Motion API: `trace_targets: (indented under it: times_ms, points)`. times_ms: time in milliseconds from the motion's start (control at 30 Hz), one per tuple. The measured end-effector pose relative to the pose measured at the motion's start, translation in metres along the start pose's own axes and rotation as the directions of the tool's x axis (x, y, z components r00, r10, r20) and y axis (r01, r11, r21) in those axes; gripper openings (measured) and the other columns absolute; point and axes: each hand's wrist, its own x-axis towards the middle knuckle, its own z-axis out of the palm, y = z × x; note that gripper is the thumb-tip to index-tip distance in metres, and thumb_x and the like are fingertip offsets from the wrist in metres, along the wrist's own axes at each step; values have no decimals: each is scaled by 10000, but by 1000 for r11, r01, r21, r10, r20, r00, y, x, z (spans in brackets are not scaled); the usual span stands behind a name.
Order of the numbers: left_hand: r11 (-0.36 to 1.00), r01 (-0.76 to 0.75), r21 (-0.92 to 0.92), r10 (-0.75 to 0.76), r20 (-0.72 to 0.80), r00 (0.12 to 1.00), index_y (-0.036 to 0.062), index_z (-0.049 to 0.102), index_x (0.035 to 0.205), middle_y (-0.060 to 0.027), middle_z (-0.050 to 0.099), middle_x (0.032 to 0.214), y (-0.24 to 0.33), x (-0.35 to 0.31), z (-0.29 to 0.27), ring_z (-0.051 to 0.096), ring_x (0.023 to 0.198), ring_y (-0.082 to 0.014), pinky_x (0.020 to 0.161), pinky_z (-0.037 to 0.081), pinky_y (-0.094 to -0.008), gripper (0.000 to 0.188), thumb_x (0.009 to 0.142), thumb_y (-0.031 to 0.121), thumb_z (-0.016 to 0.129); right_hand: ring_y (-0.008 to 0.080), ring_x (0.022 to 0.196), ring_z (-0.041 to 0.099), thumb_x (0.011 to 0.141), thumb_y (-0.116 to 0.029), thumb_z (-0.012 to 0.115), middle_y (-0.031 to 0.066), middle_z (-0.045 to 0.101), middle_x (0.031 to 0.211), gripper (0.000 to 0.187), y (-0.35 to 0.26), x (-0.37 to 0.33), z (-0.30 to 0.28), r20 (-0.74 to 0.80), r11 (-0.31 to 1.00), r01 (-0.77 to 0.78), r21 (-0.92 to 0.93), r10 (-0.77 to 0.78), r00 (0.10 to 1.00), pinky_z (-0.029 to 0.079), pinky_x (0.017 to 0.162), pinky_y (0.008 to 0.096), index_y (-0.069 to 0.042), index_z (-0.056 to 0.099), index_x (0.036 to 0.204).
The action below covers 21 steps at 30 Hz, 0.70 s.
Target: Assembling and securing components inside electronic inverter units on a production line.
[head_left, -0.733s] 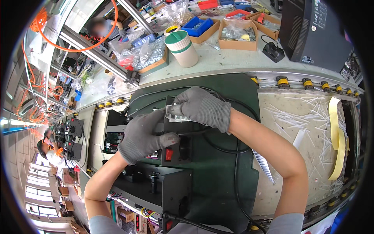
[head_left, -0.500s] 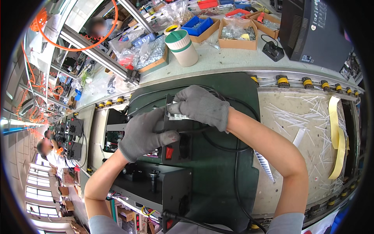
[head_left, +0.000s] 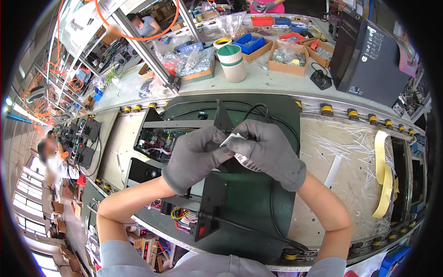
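Both of my hands wear grey gloves and meet above the dark green mat [head_left: 258, 221]. My right hand [head_left: 270, 150] is closed on a white label strip [head_left: 248, 163], whose printed tail hangs below the fingers. The fingers of my left hand [head_left: 194, 154] are closed in a pinch at the strip's upper, folded end. Beneath and left of the hands lie two opened black metal device housings. The far housing [head_left: 223, 115] shows circuit boards and wires inside; the near housing [head_left: 213, 203] has a black power cable [head_left: 249, 225] at its end panel. My left hand partly hides both.
Yellow paper tape [head_left: 381, 175] and scattered white strips [head_left: 337, 141] lie right of the mat. A roller rail [head_left: 353, 113] borders the far side. Beyond stand a white-green jar [head_left: 231, 64], parts boxes [head_left: 288, 60] and a black computer case [head_left: 369, 55]. Other people work farther off.
My hands have left the far housing's end panel and come nearer and together. The label strip that lay right of the mat is now in my hands. The view has shifted.
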Motion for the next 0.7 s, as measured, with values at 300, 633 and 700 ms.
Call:
trace_targets:
  times_ms: [300, 633, 700]
  points:
    - [994, -50, 99, 63, -127, 990, 0, 617, 857, -8, 563, 673, 20, -23, 5, 479, 583, -41, 534, 409, -212, 170, 816, 148, 689, 67, 750, 562, 834, -91, 607, 38, 637, 820, 191, 21, -18, 22, -121, 947, 291, 138, -276, 954, 455, 698, 223, 0, 638, 999]
    - [895, -148, 421, 135, 62, 989, 23, 630, 824, -95, 565, 670, 13, -33, -11, 552, 595, -227, 563, 438, -305, 122, 777, 127, 674, 55, 716, 576, 871, -159, 597, 35, 658, 794, 177, 42, -13, 25, 34, 984, 75, 163, -82, 996, 463, 653, 214, 7, 652, 900]
    - [899, -106, 426, 142, -55, 988, 31, 631, 853, -92, 585, 703, 13, -40, -18, 568, 634, -229, 586, 449, -308, 152, 778, 154, 677, 53, 719, 580, 865, -174, 608, 40, 660, 789, 184, 42, -18, 27, 95, 975, 0, 220, -21, 995, 462, 652, 210, 3, 655, 889]
